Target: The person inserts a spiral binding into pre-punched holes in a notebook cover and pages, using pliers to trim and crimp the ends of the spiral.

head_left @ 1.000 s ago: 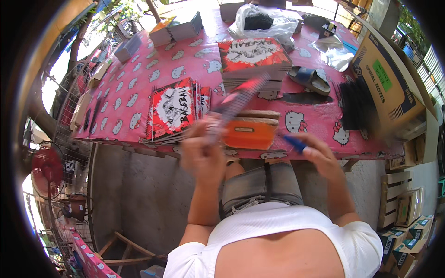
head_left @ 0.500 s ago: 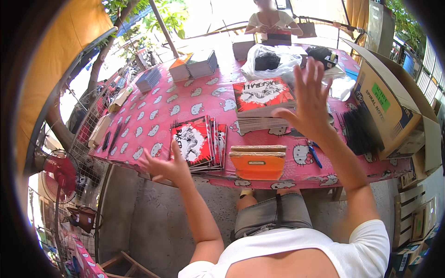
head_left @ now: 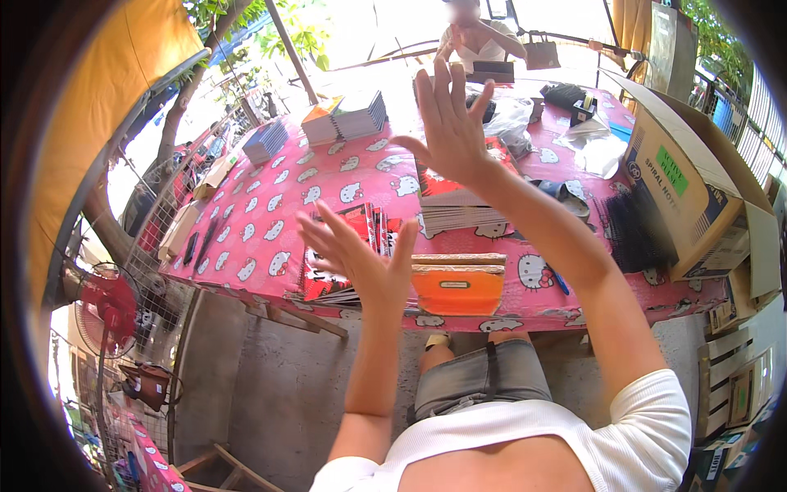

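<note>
The left hand, fingers wide, screens red notebooks by the near table edge; the right hand, splayed, screens a taller stack.

Head-worn view (wide fisheye), looking down.

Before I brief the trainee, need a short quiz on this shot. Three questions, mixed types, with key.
1. True or false: the left hand is clenched into a fist.
2. Which sits nearer the cardboard box: the orange block or the black bundle?
3. What does the right hand partly block from view?
A) the red fan
B) the red-covered notebook stack
C) the black bundle

Key:
1. False; it is open, fingers spread.
2. The black bundle.
3. B.
</note>
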`<state>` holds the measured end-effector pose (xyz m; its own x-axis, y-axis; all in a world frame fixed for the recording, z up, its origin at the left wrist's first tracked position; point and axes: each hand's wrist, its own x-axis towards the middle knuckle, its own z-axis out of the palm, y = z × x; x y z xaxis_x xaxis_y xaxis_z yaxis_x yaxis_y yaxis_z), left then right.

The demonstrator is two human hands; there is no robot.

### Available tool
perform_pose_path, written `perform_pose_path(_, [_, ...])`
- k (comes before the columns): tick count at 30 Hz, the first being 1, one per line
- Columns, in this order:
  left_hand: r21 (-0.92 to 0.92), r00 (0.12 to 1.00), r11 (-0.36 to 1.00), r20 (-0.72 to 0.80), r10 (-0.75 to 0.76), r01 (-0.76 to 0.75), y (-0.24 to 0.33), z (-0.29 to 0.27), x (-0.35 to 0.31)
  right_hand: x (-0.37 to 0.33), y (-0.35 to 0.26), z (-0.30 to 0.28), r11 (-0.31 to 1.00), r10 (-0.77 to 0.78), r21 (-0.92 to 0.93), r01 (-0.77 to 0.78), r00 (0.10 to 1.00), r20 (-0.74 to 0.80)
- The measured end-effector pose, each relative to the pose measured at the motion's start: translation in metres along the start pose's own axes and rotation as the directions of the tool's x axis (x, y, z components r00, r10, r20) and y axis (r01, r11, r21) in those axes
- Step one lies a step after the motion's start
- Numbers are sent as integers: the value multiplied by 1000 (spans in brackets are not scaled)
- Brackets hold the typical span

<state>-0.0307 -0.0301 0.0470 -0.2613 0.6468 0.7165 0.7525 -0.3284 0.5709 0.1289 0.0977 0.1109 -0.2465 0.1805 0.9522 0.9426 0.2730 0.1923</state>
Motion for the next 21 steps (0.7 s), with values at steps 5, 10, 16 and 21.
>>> perform_pose_path(5, [25,942,942,-14,335,-335,64,-2,32,-22,-3,-14,997,53,55,-52,999,-11])
perform_pose_path(10, [16,877,877,33,480,-481,92,21,19,-4,4,9,994,37,-105,-26,994,103])
perform_pose_path(16, [81,898,899,136,419,-431,82,18,5,-17,3,8,997,77,-33,-74,993,85])
perform_pose_path(21, [8,789,797,147,596,-604,98,-12,-8,-18,-6,6,994,104,-24,-103,991,86])
